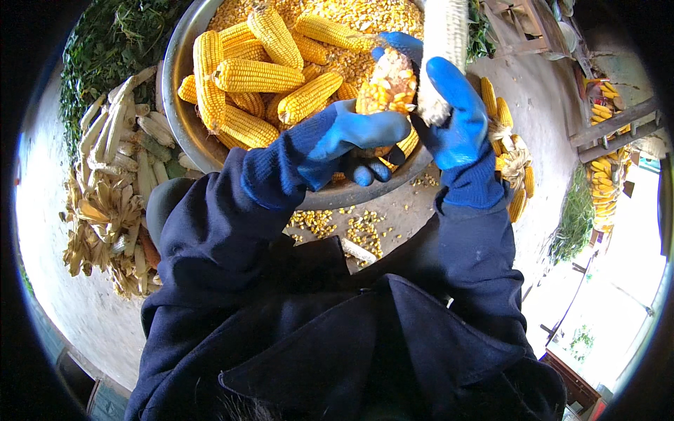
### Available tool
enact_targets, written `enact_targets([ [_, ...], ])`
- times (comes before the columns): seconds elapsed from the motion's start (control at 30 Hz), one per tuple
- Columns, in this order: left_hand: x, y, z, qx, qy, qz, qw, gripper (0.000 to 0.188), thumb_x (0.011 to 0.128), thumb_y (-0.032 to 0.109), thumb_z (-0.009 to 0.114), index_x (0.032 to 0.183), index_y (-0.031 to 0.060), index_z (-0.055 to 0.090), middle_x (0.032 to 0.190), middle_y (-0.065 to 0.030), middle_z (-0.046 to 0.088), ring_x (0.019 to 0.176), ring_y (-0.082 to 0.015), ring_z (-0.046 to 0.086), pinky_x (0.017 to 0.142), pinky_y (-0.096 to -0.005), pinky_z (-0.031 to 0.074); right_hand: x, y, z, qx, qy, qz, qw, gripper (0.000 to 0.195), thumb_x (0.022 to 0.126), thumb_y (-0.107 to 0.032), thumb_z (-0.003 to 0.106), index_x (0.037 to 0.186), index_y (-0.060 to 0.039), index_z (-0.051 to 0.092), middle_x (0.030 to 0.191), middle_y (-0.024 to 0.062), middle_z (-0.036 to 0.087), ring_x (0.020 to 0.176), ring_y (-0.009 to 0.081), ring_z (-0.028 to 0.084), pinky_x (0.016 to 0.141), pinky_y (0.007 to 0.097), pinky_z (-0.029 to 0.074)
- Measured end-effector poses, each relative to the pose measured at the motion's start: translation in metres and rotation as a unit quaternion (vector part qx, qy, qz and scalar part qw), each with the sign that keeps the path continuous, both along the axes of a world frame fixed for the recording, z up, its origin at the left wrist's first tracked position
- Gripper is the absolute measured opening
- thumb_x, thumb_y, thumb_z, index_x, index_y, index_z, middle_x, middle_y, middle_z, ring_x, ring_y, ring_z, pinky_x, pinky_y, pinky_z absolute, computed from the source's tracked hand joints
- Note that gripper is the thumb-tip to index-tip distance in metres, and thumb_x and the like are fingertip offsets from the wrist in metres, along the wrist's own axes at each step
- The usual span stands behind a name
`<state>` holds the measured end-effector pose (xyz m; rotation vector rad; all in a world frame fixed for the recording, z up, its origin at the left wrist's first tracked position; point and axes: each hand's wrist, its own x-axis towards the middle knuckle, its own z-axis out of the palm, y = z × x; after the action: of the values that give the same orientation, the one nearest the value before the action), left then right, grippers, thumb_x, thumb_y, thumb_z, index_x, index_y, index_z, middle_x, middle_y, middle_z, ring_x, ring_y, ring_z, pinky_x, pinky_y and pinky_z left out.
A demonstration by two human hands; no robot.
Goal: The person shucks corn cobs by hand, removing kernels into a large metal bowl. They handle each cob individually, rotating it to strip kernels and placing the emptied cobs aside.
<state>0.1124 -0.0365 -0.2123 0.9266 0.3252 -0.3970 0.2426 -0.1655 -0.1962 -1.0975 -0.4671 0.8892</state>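
Both my hands wear blue rubber-coated gloves with knitted cuffs. Held in my left hand [363, 131] is a partly shelled corn cob [389, 84], with yellow kernels left on its lower part and a bare pale upper end. My right hand [461, 113] grips a long bare whitish cob [446, 37], whose lower end is beside the partly shelled one. Under both hands lies a wide metal basin [181, 113]. Whole yellow ears of corn [258, 76] lie heaped in its left part, over loose kernels [363, 16].
Bare cobs and dry husks [116, 173] are piled at left, below leafy greens [113, 47]. Kernels [363, 231] and a cob piece [359, 250] lie on the floor before me. Tied ears [518, 163] lie at right, near a wooden ladder-like frame [616, 126].
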Motion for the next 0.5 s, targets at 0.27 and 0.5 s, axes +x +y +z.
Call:
enact_targets([
  [0.27,-0.004,-0.004,0.025,0.027,-0.017,-0.011,0.999,0.028,0.089,0.033,0.064,0.098,0.0062,0.064,0.083,-0.0068,0.064,0.066,-0.0101,0.063,0.049,-0.0187,0.047,-0.004,0.001,0.004,-0.003,-0.173,0.026,0.985,0.048,0.083,-0.026,0.064,0.124,-0.0005,0.058,0.121,0.0122,0.060,0.109,0.0203,0.055,0.096,0.0339,0.044],
  [0.5,0.037,-0.043,-0.085,-0.282,0.017,0.270,0.920,0.033,0.098,0.028,0.043,0.124,0.0109,0.053,0.107,-0.0022,0.063,0.102,-0.0201,0.063,0.086,-0.0356,0.051,-0.020,0.027,-0.032,-0.058,-0.073,-0.154,0.984,0.033,0.078,-0.010,0.076,0.109,-0.0015,0.067,0.094,0.0046,0.069,0.079,0.0129,0.067,0.068,0.0251,0.056],
])
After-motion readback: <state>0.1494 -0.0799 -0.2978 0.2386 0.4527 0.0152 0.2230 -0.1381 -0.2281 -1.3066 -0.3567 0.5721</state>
